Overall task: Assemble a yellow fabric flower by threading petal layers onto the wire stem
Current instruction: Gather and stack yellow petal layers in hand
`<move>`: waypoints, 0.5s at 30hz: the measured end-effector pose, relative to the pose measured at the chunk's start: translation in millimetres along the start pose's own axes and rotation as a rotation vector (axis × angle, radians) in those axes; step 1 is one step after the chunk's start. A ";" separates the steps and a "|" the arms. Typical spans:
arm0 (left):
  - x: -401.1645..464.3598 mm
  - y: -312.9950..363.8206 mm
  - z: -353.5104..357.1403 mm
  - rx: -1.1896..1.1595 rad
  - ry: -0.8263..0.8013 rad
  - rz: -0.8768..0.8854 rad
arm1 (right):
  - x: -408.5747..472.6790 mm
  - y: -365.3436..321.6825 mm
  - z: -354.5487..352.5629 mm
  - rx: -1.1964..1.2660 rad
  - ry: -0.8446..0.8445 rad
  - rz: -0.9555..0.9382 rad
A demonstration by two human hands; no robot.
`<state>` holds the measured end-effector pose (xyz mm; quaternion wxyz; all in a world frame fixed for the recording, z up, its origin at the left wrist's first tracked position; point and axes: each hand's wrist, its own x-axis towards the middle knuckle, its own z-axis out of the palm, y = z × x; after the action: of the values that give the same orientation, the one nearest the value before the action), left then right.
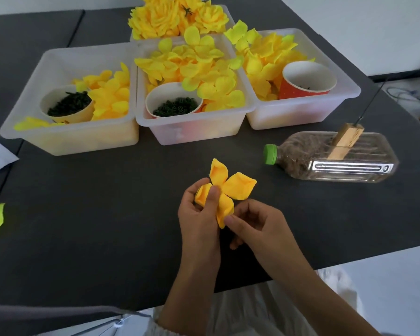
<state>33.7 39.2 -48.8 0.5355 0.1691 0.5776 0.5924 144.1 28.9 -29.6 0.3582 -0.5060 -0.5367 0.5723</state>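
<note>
Left hand [199, 207] grip pinches petal layer [224, 190] at centre; right hand [252, 224] grip nips lower petal. Step: layer readied. Next, likely: centre hole onto wire [371, 103] at 2 o'clock.

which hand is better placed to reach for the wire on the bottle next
Right, probably. The right hand only pinches the lower tip of the petal layer, and the bottle with its upright wire lies on that side. The left hand grips the layer's centre.
</note>
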 end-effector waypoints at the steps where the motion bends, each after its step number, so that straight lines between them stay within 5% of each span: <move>1: -0.5 0.6 -0.6 -0.015 0.008 0.009 | 0.1 -0.5 0.1 0.003 -0.005 0.000; 8: -5.1 -0.1 0.9 0.092 -0.006 0.055 | 0.2 -2.3 0.6 0.074 -0.016 -0.011; 15: -18.8 1.3 1.8 0.509 -0.468 0.221 | 8.6 -17.5 -9.6 -0.123 0.034 -0.182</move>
<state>41.5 24.8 -39.3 0.5266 0.4896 0.5465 0.4292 149.0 42.4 -13.3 0.3861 -0.4857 -0.6085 0.4947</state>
